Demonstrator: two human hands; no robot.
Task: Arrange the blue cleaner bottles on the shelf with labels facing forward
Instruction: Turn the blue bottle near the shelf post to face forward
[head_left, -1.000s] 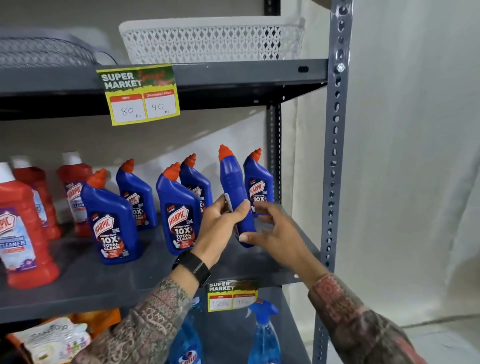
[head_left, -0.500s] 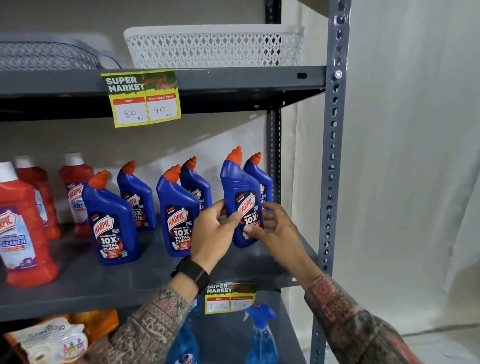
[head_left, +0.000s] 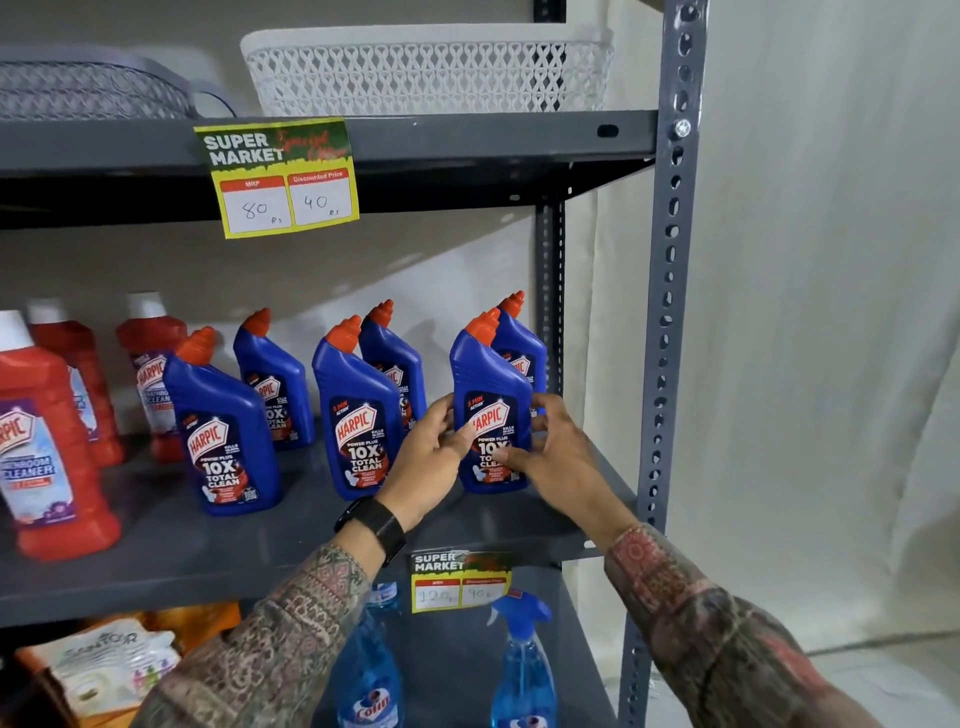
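Several blue cleaner bottles with orange caps stand in two rows on the grey middle shelf (head_left: 218, 561). The front right bottle (head_left: 491, 384) stands upright with its label facing me. My left hand (head_left: 428, 457) grips its left side and my right hand (head_left: 558, 452) grips its right side and lower front. Another blue bottle (head_left: 524, 348) stands right behind it, partly hidden. To the left stand a front middle bottle (head_left: 358, 410) and a front left bottle (head_left: 223, 431), labels forward, with two more bottles (head_left: 272, 374) behind them.
Red cleaner bottles (head_left: 47, 441) crowd the shelf's left end. A grey upright post (head_left: 670, 312) bounds the right side. The upper shelf carries a white basket (head_left: 426, 78) and a price tag (head_left: 278, 176). Blue spray bottles (head_left: 522, 670) stand on the shelf below.
The bottle in my hands was turned from side-on with its label away to label forward, and came down from a raised tilt to stand upright on the shelf.
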